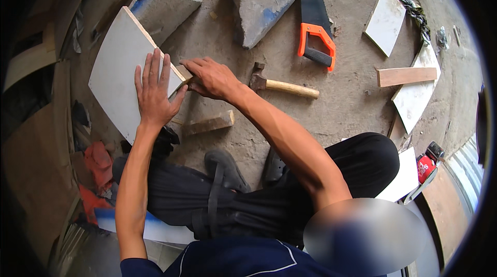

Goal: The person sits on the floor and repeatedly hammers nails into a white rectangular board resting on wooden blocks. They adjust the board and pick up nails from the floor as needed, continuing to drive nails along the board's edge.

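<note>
A white-faced board (116, 72) with a bare wood edge is tilted in front of me, at the left. My left hand (155, 88) lies flat on its face near the right edge, fingers stretched out. At the board's right corner, the fingers of my right hand (211, 77) are bent round a small brown wooden piece (184, 72) against the edge. The hand hides much of this piece. A hammer (284, 87) with a wooden handle lies on the floor to the right of my right hand. Below the hands is a short wood block (211, 122).
Two concrete chunks (261, 2) (168, 8) with blue stains sit beyond the board. A handsaw (317, 33) with an orange handle lies farther right. White offcuts (387, 20) and a wooden strip (406, 76) are at the right, above a red power tool (425, 168).
</note>
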Tool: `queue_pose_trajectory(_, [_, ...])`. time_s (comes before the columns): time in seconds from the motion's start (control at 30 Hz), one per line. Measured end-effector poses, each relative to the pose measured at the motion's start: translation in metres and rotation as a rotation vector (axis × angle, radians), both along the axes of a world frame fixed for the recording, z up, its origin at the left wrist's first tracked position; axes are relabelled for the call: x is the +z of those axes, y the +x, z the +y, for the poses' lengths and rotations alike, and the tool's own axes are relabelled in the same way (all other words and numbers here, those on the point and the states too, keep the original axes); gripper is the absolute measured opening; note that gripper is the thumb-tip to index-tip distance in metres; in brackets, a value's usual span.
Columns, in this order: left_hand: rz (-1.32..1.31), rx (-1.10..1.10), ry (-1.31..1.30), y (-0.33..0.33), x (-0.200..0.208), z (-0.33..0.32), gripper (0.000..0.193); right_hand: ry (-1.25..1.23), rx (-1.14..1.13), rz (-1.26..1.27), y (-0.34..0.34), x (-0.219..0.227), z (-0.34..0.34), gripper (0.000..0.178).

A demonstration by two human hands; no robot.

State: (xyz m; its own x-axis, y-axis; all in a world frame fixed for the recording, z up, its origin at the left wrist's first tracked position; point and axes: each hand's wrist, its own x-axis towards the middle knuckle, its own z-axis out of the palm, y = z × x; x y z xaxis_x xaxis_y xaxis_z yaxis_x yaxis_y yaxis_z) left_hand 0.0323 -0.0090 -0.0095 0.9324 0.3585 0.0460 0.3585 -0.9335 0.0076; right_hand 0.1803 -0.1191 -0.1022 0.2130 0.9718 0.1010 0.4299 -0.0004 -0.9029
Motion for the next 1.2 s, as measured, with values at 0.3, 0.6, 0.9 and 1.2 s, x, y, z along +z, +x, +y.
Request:
queue_pose_trajectory(0.3, [-0.013,-0.01,-0.01,0.001,0.001,0.0,0.085,0.008,-0.009,0.004,-0.01,-0.005,0.003,0.074])
queue_pose_trajectory(0.6, [-0.028,-0.012,-0.014,0.001,0.001,0.001,0.084,0.035,-0.221,0.043,-0.035,0.004,0.003,0.083])
queue_pose_trajectory(0.9, [-0.044,-0.001,-0.02,-0.001,0.001,0.0,0.081,0.277,-0.418,0.063,-0.053,0.001,0.01,0.075])
queue_pose_trajectory(1.2, [-0.064,0.02,-0.032,-0.003,0.0,-0.001,0.08,0.311,-0.44,0.116,-0.057,0.0,0.013,0.068])
